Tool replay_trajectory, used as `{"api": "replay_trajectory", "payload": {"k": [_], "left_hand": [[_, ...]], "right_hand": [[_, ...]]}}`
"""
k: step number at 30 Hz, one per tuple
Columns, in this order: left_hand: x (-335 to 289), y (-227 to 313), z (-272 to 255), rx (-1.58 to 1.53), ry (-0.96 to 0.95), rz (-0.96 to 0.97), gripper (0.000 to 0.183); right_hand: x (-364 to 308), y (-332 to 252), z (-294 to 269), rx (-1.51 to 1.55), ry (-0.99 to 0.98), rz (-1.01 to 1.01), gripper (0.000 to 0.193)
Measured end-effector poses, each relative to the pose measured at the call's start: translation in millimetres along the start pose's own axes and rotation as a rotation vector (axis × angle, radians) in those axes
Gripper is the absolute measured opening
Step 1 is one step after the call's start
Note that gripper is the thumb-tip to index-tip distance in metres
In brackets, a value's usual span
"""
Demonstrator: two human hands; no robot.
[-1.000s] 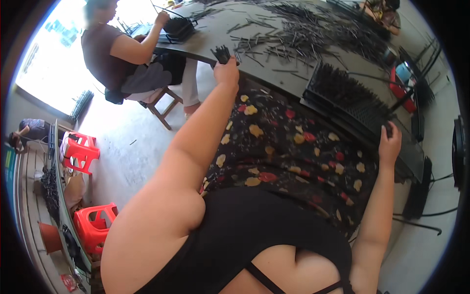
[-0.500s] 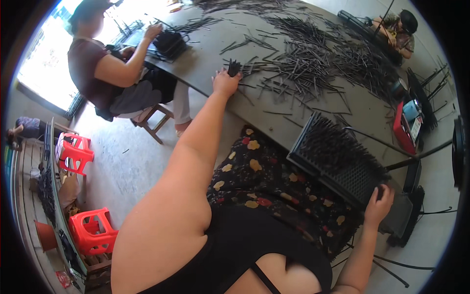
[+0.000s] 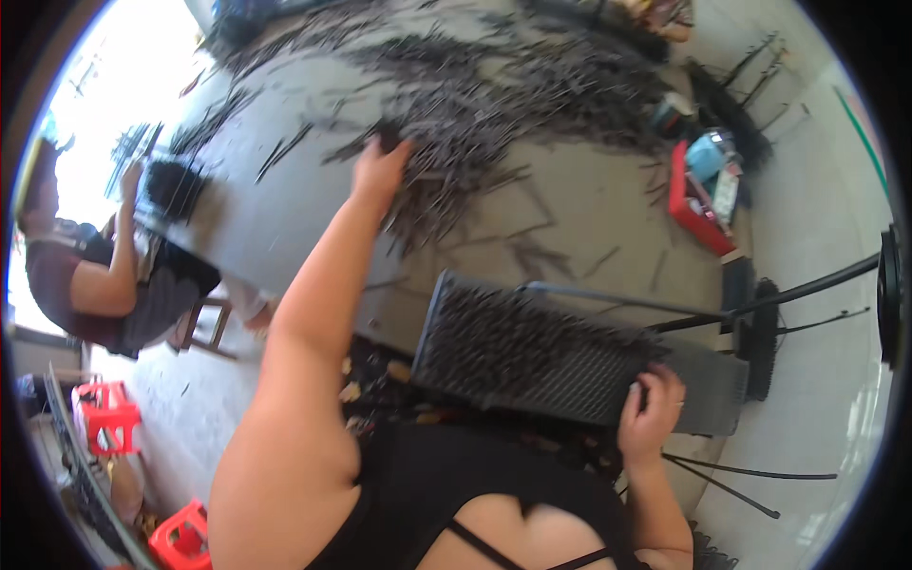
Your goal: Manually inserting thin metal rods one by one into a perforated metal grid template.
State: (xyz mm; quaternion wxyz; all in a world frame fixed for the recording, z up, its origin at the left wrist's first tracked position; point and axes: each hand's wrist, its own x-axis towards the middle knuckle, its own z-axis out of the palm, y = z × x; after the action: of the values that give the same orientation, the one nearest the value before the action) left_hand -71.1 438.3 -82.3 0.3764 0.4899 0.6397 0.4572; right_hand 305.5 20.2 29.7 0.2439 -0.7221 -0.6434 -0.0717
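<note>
My left hand (image 3: 380, 176) reaches out over the grey table (image 3: 275, 223), closed round a small bunch of black sticks (image 3: 388, 133) at the near edge of a big loose pile of black sticks (image 3: 503, 109). In front of my body rests a black board full of small holes (image 3: 594, 388), with black sticks standing densely in its left and far parts. My right hand (image 3: 654, 418) is at the board's right end. Its fingers are curled together, and whatever they pinch is too small to make out.
A red box (image 3: 693, 214) with a blue item stands on the table's right. A dark bar (image 3: 617, 302) runs behind the board. At the left a person (image 3: 90, 275) works beside a black bundle (image 3: 176, 188). Red stools (image 3: 109, 418) stand on the floor.
My view has turned left to right, so the person has shifted toward the left rim. My left hand has gone deeper over the table to the pile. My right hand remains by the board.
</note>
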Motion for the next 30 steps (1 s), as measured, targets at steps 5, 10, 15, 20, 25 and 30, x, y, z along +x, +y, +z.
{"api": "replay_trajectory", "payload": {"k": [5, 10, 15, 20, 25, 30], "left_hand": [[-128.9, 11.6, -101.1, 0.475, 0.097, 0.340, 0.045], [-202.9, -22.3, -98.0, 0.705, -0.132, 0.316, 0.034], [-158.0, 7.8, -3.9, 0.579, -0.067, 0.542, 0.037], [-87.7, 24.5, 70.1, 0.510, -0.065, 0.505, 0.037], [-77.1, 30.9, 53.6, 0.402, 0.013, 0.549, 0.043], [-133.6, 36.6, -36.5, -0.323, 0.052, -0.134, 0.027]], "right_hand": [[0.7, 0.9, -8.5, 0.043, -0.016, -0.028, 0.021], [3.6, 0.9, -9.0, 0.037, -0.022, -0.026, 0.019], [1.3, 6.6, -7.5, 0.076, -0.043, -0.048, 0.019], [-4.3, 7.5, -5.7, 0.070, 0.015, -0.024, 0.019], [-5.3, 4.7, -0.1, 0.118, 0.101, -0.019, 0.022], [-18.4, 32.8, -18.2, 0.373, 0.078, -0.047, 0.022]]}}
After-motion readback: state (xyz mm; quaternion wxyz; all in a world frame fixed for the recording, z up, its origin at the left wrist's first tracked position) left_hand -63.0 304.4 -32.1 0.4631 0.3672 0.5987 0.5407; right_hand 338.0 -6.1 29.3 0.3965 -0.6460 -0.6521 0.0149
